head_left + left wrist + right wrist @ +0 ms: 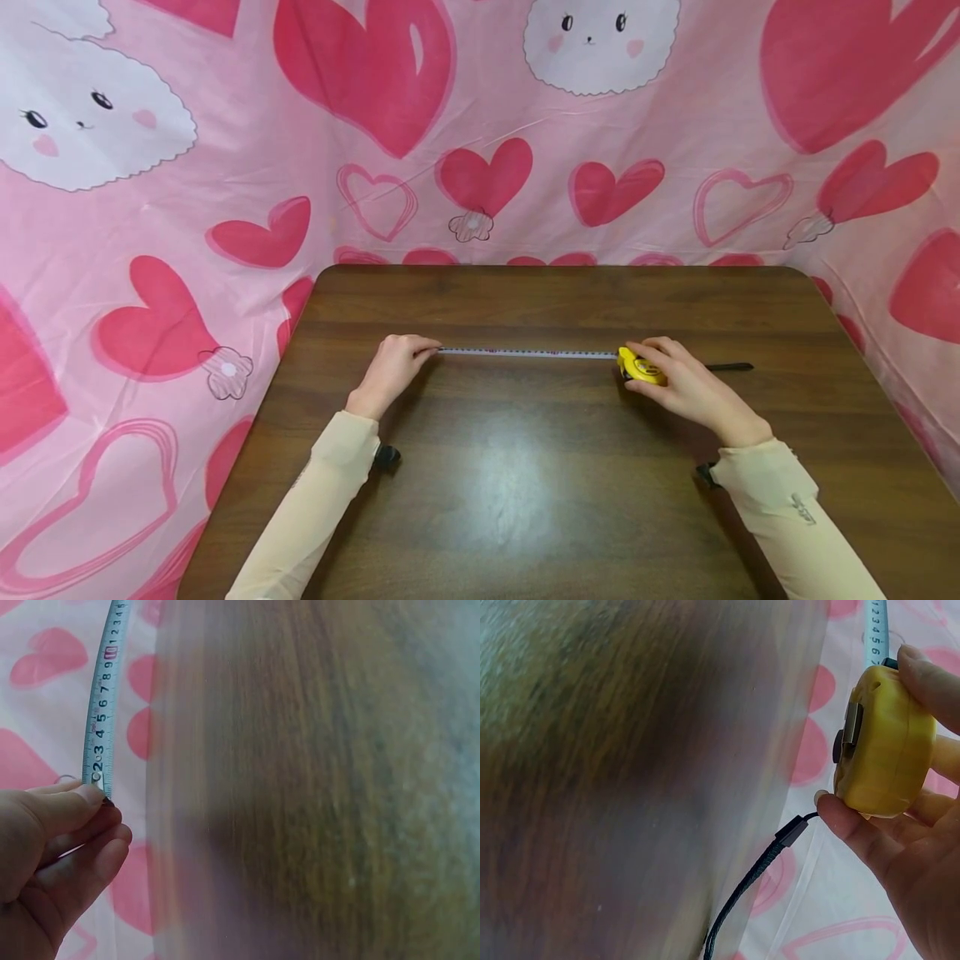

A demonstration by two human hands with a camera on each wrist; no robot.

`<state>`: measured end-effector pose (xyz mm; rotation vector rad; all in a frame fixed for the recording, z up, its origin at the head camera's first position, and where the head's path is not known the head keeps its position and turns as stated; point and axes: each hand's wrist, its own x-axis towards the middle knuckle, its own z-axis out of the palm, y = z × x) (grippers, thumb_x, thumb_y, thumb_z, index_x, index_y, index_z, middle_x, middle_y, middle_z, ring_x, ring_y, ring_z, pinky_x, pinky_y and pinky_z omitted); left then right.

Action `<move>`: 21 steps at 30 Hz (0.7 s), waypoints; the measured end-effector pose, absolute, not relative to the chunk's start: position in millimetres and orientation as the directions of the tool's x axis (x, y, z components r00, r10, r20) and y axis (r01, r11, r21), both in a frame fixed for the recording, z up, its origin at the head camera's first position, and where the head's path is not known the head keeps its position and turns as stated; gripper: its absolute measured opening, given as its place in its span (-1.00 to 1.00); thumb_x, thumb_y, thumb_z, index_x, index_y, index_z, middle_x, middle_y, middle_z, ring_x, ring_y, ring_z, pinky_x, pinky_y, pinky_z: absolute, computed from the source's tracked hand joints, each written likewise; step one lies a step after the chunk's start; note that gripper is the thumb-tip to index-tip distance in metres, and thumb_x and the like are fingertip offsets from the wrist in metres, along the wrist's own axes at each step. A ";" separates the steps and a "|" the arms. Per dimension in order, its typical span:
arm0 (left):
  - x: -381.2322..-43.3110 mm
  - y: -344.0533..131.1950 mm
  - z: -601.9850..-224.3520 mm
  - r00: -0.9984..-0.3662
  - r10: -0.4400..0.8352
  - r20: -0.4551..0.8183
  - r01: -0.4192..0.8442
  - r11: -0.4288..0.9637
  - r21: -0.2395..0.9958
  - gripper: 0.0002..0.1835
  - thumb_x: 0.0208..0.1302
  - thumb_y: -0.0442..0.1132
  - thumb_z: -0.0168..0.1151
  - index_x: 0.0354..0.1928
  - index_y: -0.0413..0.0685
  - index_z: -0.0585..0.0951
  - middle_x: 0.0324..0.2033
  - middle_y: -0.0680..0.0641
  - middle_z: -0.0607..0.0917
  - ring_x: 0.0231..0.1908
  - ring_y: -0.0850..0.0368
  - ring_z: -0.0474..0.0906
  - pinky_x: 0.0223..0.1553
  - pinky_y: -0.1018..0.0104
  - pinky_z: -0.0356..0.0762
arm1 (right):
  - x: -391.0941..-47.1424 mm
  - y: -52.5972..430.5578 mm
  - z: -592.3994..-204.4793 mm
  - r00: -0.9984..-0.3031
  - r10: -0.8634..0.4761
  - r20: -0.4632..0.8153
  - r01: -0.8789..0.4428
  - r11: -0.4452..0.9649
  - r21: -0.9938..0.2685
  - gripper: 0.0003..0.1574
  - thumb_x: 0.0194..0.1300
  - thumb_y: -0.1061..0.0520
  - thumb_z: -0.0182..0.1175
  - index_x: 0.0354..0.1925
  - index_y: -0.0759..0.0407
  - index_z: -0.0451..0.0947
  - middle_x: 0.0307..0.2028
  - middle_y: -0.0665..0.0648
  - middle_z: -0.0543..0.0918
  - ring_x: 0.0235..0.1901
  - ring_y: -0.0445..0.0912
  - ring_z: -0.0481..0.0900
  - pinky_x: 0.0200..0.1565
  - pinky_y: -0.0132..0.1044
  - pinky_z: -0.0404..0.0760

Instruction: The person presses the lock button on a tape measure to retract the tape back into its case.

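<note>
A yellow tape measure (pixel 642 367) is gripped by my right hand (pixel 686 385), thumb and fingers around its case. From the case a white blade (pixel 528 353) runs out to the left, stretched straight above the table. My left hand (pixel 393 371) pinches the blade's end between thumb and fingers. In the left wrist view the blade (pixel 101 712) shows its printed numbers, with the low ones nearest the thumb. The case (pixel 885 742) in the right wrist view has a metal clip on its side, and a black wrist strap (pixel 746 881) hangs from it.
Both hands are over a brown wooden table (pixel 517 475) with rounded far corners. A pink cloth (pixel 510 192) with hearts and white cartoon faces hangs behind it and along its sides. Dark wrist cameras sit at both cuffs.
</note>
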<state>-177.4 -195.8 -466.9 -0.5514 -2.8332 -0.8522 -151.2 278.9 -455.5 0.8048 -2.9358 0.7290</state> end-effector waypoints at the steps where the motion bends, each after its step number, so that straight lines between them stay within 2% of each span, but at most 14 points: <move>1: -177.4 -195.4 -466.8 -0.924 0.308 0.229 0.383 0.774 0.505 -0.79 0.30 -0.40 0.43 -0.03 -0.17 0.82 -0.11 -0.16 0.83 -0.11 -0.05 0.79 0.04 -0.03 0.71 | -151.3 278.8 -455.5 -0.870 -0.478 0.124 -0.480 0.761 -0.436 -0.20 0.34 0.04 0.45 0.41 0.30 0.44 0.20 0.41 0.49 0.09 0.24 0.50 0.09 0.28 0.62; 11: -176.2 -190.5 -464.8 -0.926 0.313 0.208 0.376 0.762 0.526 -0.77 0.31 -0.40 0.43 0.00 -0.17 0.81 -0.09 -0.16 0.83 -0.08 -0.04 0.79 0.09 -0.01 0.69 | -152.1 275.3 -455.6 -0.872 -0.478 0.105 -0.470 0.761 -0.447 -0.20 0.36 0.01 0.43 0.42 0.27 0.44 0.21 0.39 0.48 0.09 0.22 0.49 0.10 0.27 0.63; 21: -176.1 -183.3 -463.0 -0.917 0.329 0.224 0.398 0.766 0.505 -0.79 0.31 -0.39 0.43 -0.03 -0.16 0.82 -0.10 -0.14 0.83 -0.08 -0.03 0.79 0.06 0.01 0.71 | -152.3 271.5 -456.7 -0.862 -0.486 0.145 -0.497 0.751 -0.435 -0.21 0.33 0.02 0.46 0.40 0.29 0.46 0.18 0.38 0.50 0.07 0.22 0.50 0.06 0.24 0.65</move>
